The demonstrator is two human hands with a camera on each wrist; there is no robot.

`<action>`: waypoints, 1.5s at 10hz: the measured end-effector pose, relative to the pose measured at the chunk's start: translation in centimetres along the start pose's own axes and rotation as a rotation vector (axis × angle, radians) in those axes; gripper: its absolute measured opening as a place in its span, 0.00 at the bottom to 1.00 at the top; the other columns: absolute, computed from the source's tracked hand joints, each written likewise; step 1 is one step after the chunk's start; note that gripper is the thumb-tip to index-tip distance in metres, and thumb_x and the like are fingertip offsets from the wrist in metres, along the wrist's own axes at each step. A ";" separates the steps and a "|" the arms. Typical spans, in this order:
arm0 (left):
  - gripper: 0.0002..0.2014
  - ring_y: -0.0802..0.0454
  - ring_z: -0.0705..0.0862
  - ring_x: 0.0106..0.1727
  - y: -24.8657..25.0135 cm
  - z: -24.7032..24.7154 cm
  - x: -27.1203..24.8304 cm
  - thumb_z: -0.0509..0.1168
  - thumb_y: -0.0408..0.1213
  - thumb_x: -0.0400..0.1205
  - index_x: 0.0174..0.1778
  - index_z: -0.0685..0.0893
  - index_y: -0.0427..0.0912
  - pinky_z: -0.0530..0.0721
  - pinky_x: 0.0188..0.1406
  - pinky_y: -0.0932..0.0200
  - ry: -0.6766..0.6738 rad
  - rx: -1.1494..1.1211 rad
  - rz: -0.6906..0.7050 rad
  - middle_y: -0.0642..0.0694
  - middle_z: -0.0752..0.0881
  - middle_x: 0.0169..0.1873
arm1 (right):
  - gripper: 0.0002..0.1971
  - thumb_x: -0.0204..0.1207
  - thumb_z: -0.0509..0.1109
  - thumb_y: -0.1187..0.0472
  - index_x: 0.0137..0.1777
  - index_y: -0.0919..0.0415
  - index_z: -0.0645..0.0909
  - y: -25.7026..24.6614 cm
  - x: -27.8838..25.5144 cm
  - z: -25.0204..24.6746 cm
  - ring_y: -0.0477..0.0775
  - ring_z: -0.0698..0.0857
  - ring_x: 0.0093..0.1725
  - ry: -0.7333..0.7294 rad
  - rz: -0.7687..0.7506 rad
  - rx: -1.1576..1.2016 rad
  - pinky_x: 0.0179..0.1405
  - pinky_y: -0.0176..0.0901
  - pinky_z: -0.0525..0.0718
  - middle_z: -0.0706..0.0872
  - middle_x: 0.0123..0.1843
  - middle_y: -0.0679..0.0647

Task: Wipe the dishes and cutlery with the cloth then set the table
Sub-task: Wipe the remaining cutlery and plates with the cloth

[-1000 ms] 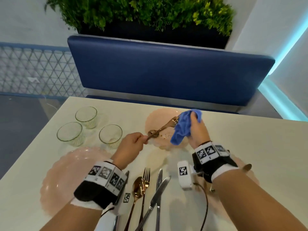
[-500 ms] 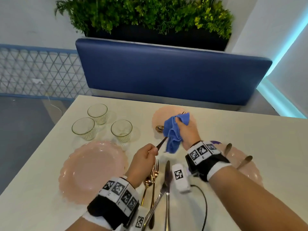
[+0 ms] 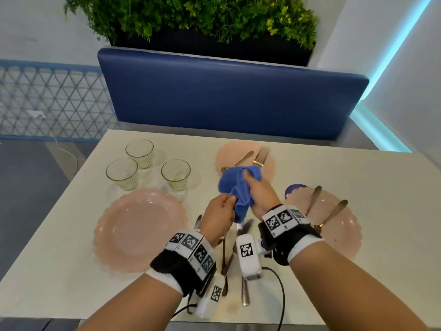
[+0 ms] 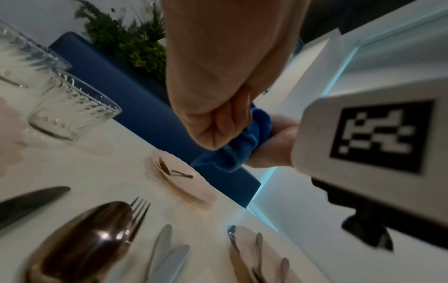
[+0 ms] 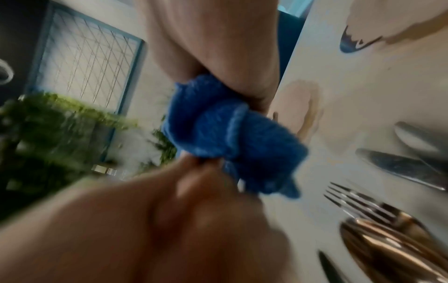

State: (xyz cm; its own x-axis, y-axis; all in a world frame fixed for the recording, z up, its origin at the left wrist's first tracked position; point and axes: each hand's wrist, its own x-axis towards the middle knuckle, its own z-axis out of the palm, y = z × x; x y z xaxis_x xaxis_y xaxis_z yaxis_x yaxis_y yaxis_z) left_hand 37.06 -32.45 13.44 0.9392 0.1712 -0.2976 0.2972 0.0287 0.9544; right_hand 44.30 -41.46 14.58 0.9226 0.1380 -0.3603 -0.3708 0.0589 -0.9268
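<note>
Since the earlier frame the left hand came in to the blue cloth at frame centre. The right hand grips the cloth; the left fingers pinch something hidden. Best to pull slowly through the fold.

— Where's the cloth?
— The blue cloth is bunched above mid-table, gripped by the right hand, its lower end pinched by the left hand.
— And the dishes?
— Three pink scalloped plates: a bare one near left, one far with a spoon and fork, and one right with cutlery.
</note>
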 end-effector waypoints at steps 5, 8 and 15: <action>0.09 0.53 0.83 0.40 1.5 -2.7 0.0 0.61 0.31 0.84 0.53 0.85 0.34 0.84 0.35 0.65 -0.071 -0.269 -0.207 0.43 0.85 0.40 | 0.04 0.79 0.67 0.58 0.47 0.58 0.81 2.7 -6.1 0.3 0.53 0.83 0.42 -0.290 -0.059 -0.525 0.46 0.42 0.81 0.86 0.44 0.57; 0.05 0.52 0.80 0.34 -1.6 -4.0 1.4 0.65 0.29 0.81 0.42 0.84 0.36 0.82 0.30 0.65 0.076 -0.113 -0.214 0.43 0.84 0.34 | 0.10 0.78 0.69 0.54 0.38 0.58 0.80 4.0 -9.1 -7.3 0.52 0.81 0.36 -0.138 0.077 -0.634 0.41 0.40 0.78 0.84 0.35 0.55; 0.10 0.47 0.84 0.51 -2.6 0.3 5.4 0.68 0.36 0.80 0.53 0.87 0.36 0.76 0.51 0.62 0.113 0.813 0.123 0.40 0.88 0.50 | 0.11 0.82 0.63 0.53 0.45 0.59 0.81 0.2 -0.8 -11.0 0.55 0.84 0.42 -0.001 0.132 -0.124 0.48 0.49 0.83 0.85 0.41 0.58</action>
State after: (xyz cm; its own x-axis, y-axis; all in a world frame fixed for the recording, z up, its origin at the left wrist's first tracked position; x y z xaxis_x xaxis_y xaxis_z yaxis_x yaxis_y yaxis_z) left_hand 41.41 -31.93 9.39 0.9631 0.2259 -0.1464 0.2656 -0.7101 0.6520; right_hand 44.67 -52.46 13.49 0.8667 0.1375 -0.4796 -0.4725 -0.0823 -0.8775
